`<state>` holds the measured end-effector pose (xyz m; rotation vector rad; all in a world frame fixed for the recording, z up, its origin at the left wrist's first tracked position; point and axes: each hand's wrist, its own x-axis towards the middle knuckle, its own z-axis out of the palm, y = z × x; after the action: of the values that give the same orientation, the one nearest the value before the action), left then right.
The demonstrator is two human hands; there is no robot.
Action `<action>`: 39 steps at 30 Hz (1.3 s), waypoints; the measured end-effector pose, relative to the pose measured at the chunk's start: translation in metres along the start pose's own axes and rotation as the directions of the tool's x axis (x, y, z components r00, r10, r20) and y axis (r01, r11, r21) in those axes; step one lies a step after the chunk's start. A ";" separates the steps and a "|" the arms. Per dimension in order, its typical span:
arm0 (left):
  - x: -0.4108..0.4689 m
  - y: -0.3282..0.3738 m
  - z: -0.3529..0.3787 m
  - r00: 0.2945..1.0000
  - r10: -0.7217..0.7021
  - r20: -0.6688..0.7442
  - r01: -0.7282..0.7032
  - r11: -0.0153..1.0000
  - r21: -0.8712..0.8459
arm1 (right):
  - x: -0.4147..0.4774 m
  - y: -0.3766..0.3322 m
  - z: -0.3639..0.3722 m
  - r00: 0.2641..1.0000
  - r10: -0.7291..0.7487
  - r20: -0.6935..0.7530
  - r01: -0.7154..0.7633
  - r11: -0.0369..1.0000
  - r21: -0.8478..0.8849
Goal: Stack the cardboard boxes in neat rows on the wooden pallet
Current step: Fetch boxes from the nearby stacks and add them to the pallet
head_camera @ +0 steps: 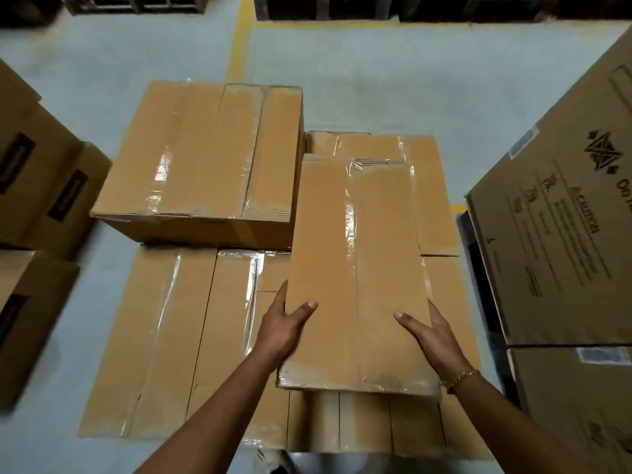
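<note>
From the head view, a long box [355, 268] of brown cardboard, sealed with clear shiny tape along its top seam and round its ends, is held by both hands over a stack of similar boxes. The left hand [285, 328] takes its left edge close to the near end, with the thumb flat on the top face and the fingers going down the side, out of sight. The right hand [432, 336] takes the right edge the same way, thumb on top and fingers over the side. Each grip is thus closed on the long box, one to a side. A gold bracelet [460, 379] sits on the right wrist.

The long box points away from the person. Its near end is above the bottom layer [191, 336] of boxes, which lie flat side by side. Its far end overlaps a far right box [431, 186], and whether the two touch cannot be told. Just left of it a wider upper box [205, 155] rests on the far left of the stack, its near side standing above the bottom layer. The pallet under the stack is hidden.

The grey floor [102, 80] carries a yellow line [239, 46]. Large printed cartons [564, 217] stand stacked at the right and more cartons [34, 186] with dark labels at the left. Dark pallets [325, 6] run along the top edge
</note>
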<state>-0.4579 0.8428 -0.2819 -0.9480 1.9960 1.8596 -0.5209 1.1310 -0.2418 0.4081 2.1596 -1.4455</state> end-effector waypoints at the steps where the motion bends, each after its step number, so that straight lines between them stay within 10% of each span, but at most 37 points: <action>1: 0.011 -0.003 0.002 1.000 0.005 0.006 -0.005 1.000 -0.011 | 0.012 0.001 0.003 1.000 -0.008 0.004 0.008 1.000 -0.005; 18: 0.123 -0.038 0.011 0.981 0.163 -0.104 -0.147 0.979 0.143 | 0.141 0.055 0.050 0.997 -0.079 0.024 0.080 0.996 -0.043; 27: 0.052 -0.056 -0.002 0.981 0.154 0.119 -0.195 0.784 0.589 | 0.084 0.087 0.041 0.986 -0.091 0.142 0.134 0.935 -0.329; 39: 0.057 -0.085 0.000 0.965 0.233 0.119 -0.252 0.706 0.662 | 0.088 0.107 0.041 0.978 -0.135 0.156 0.192 0.872 -0.451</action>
<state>-0.4496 0.8289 -0.3827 -0.4474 2.5845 1.0400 -0.5292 1.1323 -0.3861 -0.0391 2.3875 -0.9485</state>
